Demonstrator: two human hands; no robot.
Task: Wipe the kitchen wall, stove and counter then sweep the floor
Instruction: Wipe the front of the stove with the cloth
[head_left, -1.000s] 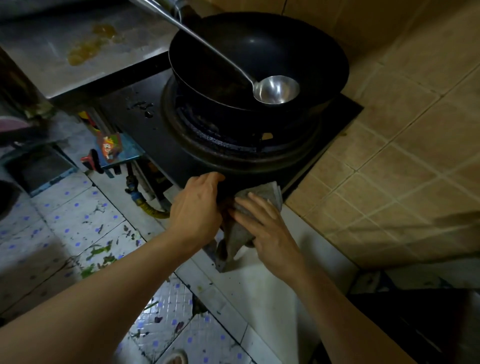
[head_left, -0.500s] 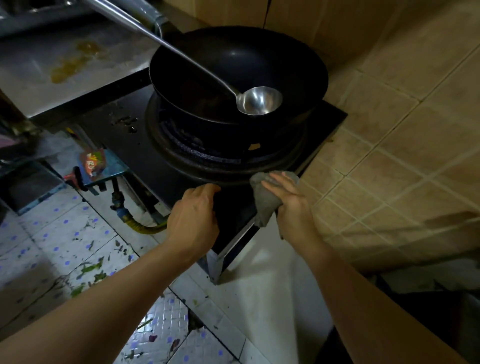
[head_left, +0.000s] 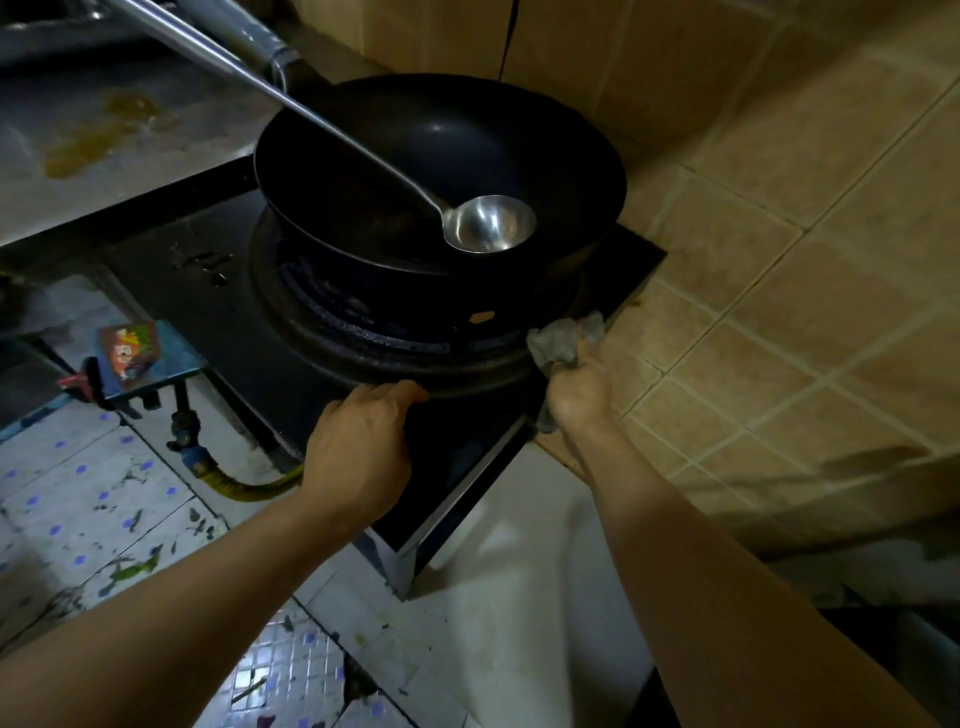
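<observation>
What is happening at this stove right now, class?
A person is wiping the black stove top. The right hand grips a grey rag at the stove's edge beside the tiled wall. The left hand rests on the stove's front. A wok holding a steel ladle sits on the burner.
</observation>
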